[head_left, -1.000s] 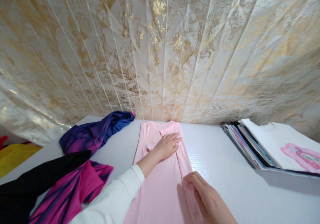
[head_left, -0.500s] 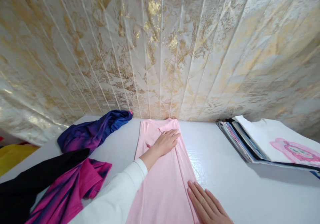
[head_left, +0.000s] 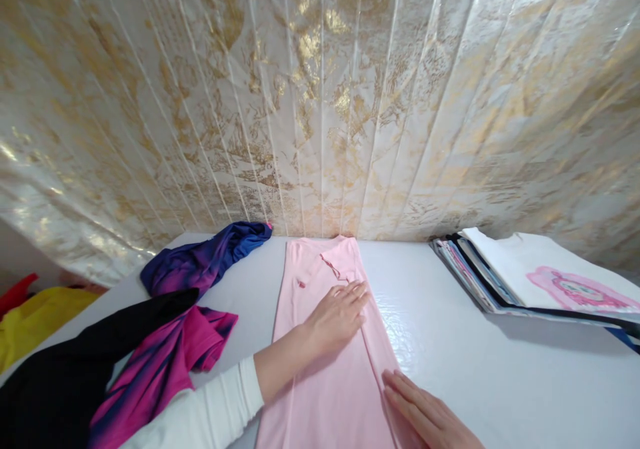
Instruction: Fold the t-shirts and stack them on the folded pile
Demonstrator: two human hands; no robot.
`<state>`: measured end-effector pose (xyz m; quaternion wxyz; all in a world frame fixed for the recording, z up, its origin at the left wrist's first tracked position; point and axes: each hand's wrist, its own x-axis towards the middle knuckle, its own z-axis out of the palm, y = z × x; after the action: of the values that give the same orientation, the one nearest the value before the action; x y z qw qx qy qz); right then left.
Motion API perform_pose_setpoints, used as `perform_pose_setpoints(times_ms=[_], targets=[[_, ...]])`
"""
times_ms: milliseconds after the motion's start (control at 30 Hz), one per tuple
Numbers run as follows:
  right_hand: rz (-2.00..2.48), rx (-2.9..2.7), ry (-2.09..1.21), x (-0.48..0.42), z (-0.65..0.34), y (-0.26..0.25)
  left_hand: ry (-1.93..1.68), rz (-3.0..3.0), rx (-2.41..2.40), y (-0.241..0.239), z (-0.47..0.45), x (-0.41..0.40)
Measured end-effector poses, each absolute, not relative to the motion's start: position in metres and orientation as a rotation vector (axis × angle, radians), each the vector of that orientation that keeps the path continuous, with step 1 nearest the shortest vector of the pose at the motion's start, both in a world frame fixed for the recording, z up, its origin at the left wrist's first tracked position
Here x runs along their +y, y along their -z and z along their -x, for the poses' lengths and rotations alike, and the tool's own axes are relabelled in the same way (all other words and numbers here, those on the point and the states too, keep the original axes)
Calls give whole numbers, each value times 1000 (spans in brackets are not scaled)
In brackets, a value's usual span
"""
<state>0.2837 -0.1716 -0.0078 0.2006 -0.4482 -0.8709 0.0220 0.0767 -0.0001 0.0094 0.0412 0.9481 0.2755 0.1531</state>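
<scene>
Nearest, the R hand is palm-down, fingers straight & together, on the R edge of the pink garment; no pinch visible. Further up, the L hand, w/ its white sleeve pushed partway up the forearm, lies flat, fingers slightly spread, over the turned-in R strip. It looks to be pressing, not gripping; thumbs can't be made out well.

To do the smoothing well, I'd say: L palm as anchor, R fingers run lightly along the folded edge, keeping it straight & matched to the L edge. Cloth looks thin & soft, so dragging prob. puckers it; the turned-in short sleeve end just beyond the L fingers wants flattening too.

Garment sits mid-table, directly in front of the person, btwn loose clothes on L, incl. a magenta cloth & black cloth, and a folded stack on R. Long axis runs approx straight away from the person; near end is cut off by the frame, far end (prob. the neck) points at the gold-patterned curtain, nr the far edge of the white table.
</scene>
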Motion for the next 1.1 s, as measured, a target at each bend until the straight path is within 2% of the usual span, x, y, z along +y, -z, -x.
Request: perform_pose_setpoints(times_ms=[267, 500, 633, 767, 900, 1100], targets=[[1271, -2309, -153, -151, -273, -4, -401, -2825, 820, 7, -63, -46], [1366, -2137, -622, -129, -265, -29, -403, -2877, 653, -26, -57, -89], [1318, -2004, -757, -123, -260, -23, -360, -3050, 397, -30, -68, -100], [1288, -1910, -822, -123, -264, -15, -474, -3167, 145, -15, -82, -98], [1270, -1915, -840, -124, -266, -16, -547, -3162, 86, -6, -86, -94], [1264, -2082, -691, -125, -261, -19, -569, -3146, 96, -12, -79, -95]])
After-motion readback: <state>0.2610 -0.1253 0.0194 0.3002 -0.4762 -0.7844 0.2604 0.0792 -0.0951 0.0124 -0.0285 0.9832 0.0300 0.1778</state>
